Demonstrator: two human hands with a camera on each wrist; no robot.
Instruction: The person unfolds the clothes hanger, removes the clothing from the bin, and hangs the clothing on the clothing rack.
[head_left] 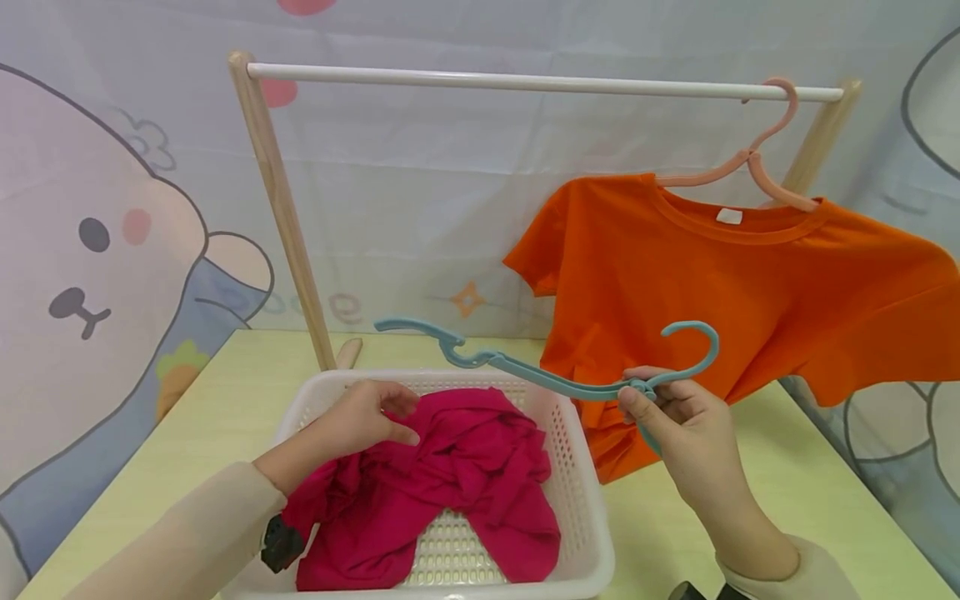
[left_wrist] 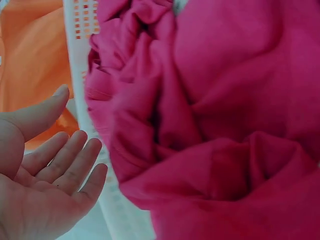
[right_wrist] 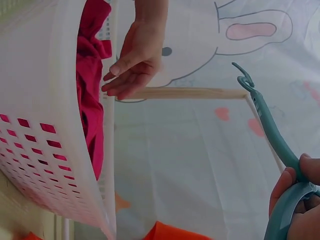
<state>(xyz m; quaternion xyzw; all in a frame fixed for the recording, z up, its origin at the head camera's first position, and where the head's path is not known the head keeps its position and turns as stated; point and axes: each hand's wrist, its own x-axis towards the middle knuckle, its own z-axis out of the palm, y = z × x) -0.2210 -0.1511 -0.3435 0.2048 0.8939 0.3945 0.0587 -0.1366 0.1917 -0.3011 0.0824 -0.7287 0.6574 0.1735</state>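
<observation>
My right hand (head_left: 697, 442) pinches a light-blue folding clothes hanger (head_left: 555, 382) near the base of its hook, thumb in front. One hanger arm reaches left above the basket; the other angles down past the fingers, as the right wrist view shows with the hanger (right_wrist: 272, 130). My left hand (head_left: 367, 417) hovers over the left part of the white basket (head_left: 596, 525), fingers loosely bent, holding nothing. In the left wrist view the palm and spread fingers of that hand (left_wrist: 55, 175) appear beside the crumpled magenta garment (head_left: 480, 467), which lies in the basket.
Behind the basket stands a rack with a white rail (head_left: 487, 79) and wooden posts (head_left: 281, 200). An orange T-shirt (head_left: 712, 292) hangs at its right end on a pink hanger (head_left: 772, 179), its lower part bunched by the basket. All stand on a pale yellow table (head_left: 187, 417).
</observation>
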